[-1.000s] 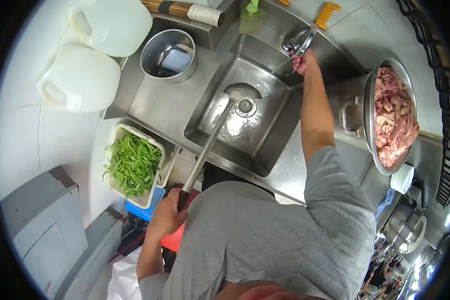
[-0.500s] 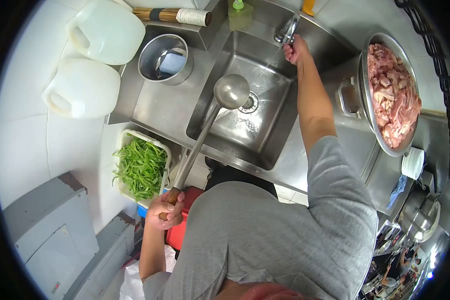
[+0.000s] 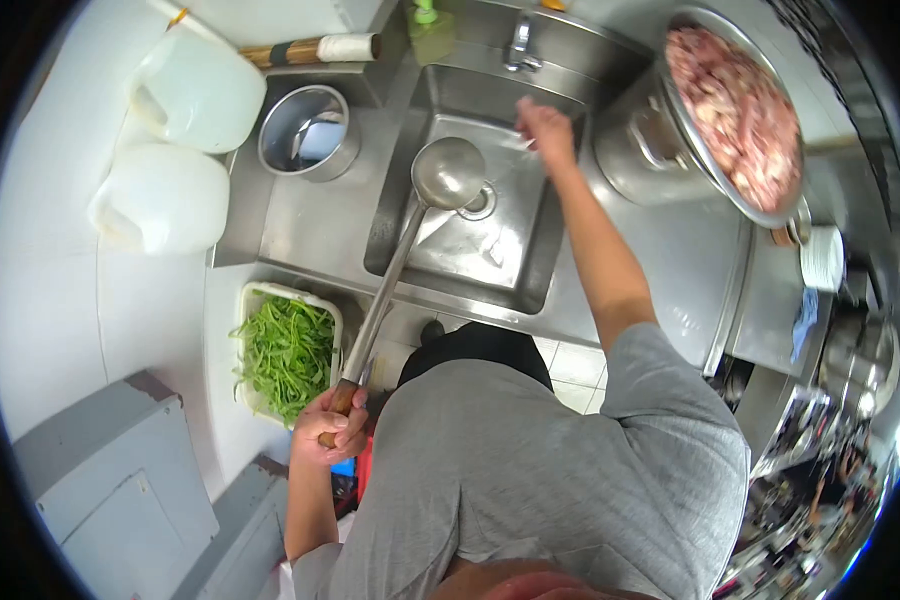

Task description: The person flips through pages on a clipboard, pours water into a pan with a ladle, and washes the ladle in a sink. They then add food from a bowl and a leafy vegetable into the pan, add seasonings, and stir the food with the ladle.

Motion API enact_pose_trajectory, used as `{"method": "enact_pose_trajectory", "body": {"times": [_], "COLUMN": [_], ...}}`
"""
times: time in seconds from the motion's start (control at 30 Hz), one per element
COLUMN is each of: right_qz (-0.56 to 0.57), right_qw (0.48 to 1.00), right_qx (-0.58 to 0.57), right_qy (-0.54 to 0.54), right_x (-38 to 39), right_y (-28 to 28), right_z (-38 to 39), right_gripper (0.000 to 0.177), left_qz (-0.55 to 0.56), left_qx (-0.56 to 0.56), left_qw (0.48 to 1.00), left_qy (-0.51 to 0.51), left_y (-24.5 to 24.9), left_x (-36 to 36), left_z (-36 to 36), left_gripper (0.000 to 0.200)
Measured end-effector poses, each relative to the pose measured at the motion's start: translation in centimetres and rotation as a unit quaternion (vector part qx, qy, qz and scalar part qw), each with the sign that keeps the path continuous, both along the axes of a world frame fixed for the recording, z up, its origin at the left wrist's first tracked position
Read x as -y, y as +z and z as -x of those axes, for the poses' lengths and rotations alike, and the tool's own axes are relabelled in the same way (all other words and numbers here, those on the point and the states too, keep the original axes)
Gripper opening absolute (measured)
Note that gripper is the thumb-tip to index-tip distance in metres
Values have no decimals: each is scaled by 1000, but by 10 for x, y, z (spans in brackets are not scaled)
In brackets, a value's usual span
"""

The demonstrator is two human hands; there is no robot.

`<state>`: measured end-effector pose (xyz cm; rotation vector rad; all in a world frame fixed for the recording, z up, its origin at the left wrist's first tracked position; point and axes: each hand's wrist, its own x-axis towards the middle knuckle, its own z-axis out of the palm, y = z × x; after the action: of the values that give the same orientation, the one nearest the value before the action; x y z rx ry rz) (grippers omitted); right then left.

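Note:
My left hand is wrapped round the wooden handle end of a long metal ladle. The ladle's round bowl hangs over the steel sink, close to the drain. Over the sink's far right part is my right hand, below the tap and apart from it. Motion blurs its fingers, so I cannot make out whether they hold anything.
A steel pot stands left of the sink, near plastic jugs. Right of it, a bowl of raw meat tops a tall pot. Greens fill a white basket. A soap bottle stands behind the sink.
My right hand has let go of the tap and come down over the sink. The ladle stays in my left hand, and the whole view has shifted slightly.

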<state>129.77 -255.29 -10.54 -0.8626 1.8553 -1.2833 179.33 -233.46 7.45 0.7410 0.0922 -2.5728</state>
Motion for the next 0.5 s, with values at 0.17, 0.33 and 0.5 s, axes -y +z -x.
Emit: {"method": "enact_pose_trajectory", "body": {"times": [0.17, 0.33, 0.5], "right_qz": [-29, -4, -39], "right_qw": [990, 956, 926], "right_qx": [-133, -182, -208], "right_qy": [-34, -231, -313], "right_x": [-127, -233, -351], "right_y": [31, 56, 80], "right_z": [-62, -77, -80], "right_gripper": [36, 29, 26], "left_qz": [103, 156, 207], "left_qx": [30, 12, -11], "left_qw": [983, 948, 889], "left_qy": [-147, -277, -409], "left_y": [1, 4, 9], "left_x": [1, -7, -17], "left_z": [-16, -28, -23], "left_gripper": [36, 34, 34]}}
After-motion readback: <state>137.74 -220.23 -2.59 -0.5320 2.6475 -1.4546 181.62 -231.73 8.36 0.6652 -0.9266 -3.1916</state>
